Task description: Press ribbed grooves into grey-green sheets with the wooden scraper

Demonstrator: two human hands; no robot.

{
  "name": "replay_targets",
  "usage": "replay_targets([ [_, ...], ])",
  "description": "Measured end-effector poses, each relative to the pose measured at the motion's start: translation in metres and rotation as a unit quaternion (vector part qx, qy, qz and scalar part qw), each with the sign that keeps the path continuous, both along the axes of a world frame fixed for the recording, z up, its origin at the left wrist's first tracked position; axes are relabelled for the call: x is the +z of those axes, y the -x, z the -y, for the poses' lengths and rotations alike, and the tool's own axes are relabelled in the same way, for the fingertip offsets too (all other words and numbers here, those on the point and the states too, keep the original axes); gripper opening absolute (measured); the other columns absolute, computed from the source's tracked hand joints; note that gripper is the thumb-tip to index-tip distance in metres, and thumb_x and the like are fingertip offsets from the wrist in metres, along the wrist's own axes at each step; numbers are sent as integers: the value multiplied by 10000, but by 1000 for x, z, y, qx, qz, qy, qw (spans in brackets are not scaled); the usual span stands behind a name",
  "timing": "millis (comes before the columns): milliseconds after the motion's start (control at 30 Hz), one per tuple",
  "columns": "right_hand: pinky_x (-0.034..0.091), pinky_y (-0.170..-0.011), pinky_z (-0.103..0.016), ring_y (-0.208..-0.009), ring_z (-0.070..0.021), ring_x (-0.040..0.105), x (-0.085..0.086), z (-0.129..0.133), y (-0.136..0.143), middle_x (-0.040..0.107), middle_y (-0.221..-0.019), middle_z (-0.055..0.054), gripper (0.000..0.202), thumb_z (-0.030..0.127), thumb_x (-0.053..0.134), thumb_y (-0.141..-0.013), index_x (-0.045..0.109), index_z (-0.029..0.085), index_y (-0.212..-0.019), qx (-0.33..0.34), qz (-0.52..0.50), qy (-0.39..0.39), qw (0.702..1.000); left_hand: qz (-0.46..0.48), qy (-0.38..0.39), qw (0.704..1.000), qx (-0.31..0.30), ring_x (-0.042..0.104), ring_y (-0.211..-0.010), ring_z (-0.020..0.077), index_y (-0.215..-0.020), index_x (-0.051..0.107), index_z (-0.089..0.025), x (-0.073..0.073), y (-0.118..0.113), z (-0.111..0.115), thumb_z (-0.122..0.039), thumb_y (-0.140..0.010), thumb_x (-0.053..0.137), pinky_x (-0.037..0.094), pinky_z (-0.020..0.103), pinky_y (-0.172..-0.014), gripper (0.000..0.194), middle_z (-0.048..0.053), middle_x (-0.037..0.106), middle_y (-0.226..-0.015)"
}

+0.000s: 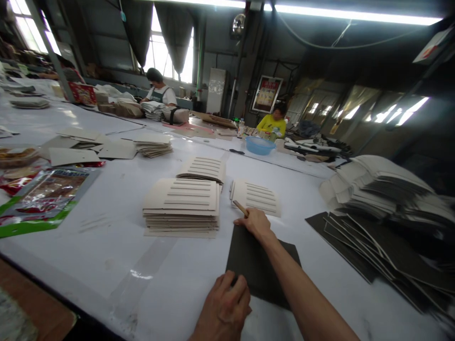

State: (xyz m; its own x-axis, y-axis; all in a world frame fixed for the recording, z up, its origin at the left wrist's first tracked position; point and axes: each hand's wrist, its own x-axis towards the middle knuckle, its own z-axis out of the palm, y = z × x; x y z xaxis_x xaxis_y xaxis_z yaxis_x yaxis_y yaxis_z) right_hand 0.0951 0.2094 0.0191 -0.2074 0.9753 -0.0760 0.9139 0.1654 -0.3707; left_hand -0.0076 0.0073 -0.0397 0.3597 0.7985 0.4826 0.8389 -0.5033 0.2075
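A dark sheet (261, 270) lies on the white table in front of me. My right hand (256, 222) is at its far edge, its fingers closed round a thin wooden stick (241, 207) that points up and left. At the sheet's near left corner is my left hand (227, 303), its fingers curled together; what they pinch is hidden. Beyond my hands stands a thick stack of pale cards (181, 208) with raised strips on top. A smaller pile (202, 169) sits behind it, and another (256, 196) with similar strips lies just past my right hand.
Dark sheets (377, 251) and a tall heap of pale pieces (384, 184) occupy the right. On the left are food packets (46, 194), a plastic tray (17, 154) and pale cards (117, 148). Farther off are a blue basin (260, 145) and people seated at the tables.
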Motion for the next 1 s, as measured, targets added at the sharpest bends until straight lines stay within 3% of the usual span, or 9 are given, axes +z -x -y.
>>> replay_targets([
  [133,389,-670,-261,-718,-166,575,11,40,-40,605,-735,9,211,391,553,-939,586,219,-822,-1,-67,-88,994,67,80,994,-24,546,-869,212,-924,615,-208,13,8,1,-26,-790,600,507,355,-772,227,12,617,-924],
  [267,389,-645,-248,-674,-154,535,19,114,-103,573,-737,25,170,336,552,-932,589,228,-805,28,-128,-122,984,75,150,985,-30,534,-852,206,-786,620,-211,37,7,-8,-67,-872,563,474,351,-748,177,12,600,-876],
  [367,399,-628,-251,-692,-157,549,10,162,-132,569,-795,12,109,228,550,-903,628,233,-828,56,-184,-111,975,87,161,983,-31,526,-869,197,-833,663,-225,49,-7,-19,-93,-901,574,458,333,-754,172,14,601,-886],
  [433,404,-631,-255,-712,-157,565,-1,178,-138,570,-816,8,183,120,501,-867,637,234,-821,67,-187,-94,976,89,168,980,-50,519,-861,188,-798,674,-224,52,-17,-27,-123,-909,592,449,310,-737,171,10,600,-867],
  [567,405,-674,-272,-770,-166,568,-16,183,-127,585,-843,-3,260,43,448,-825,637,220,-803,66,-168,-118,976,77,177,978,-77,511,-814,165,-637,617,-185,47,-31,-37,-74,-863,625,430,274,-700,252,-3,584,-790],
  [767,381,-678,-280,-777,-174,521,-17,170,-108,577,-773,-12,292,153,479,-941,616,195,-686,67,-117,-138,981,71,171,980,-75,528,-849,166,-702,617,-176,41,-41,-41,-26,-804,634,442,279,-750,183,-2,605,-866],
  [1000,377,-710,-294,-822,-184,520,-9,179,-155,597,-829,-21,303,100,444,-922,653,203,-728,65,-124,-133,981,65,163,982,-67,544,-822,157,-718,651,-202,53,-4,-28,-170,-943,535,457,271,-748,255,3,587,-823],
])
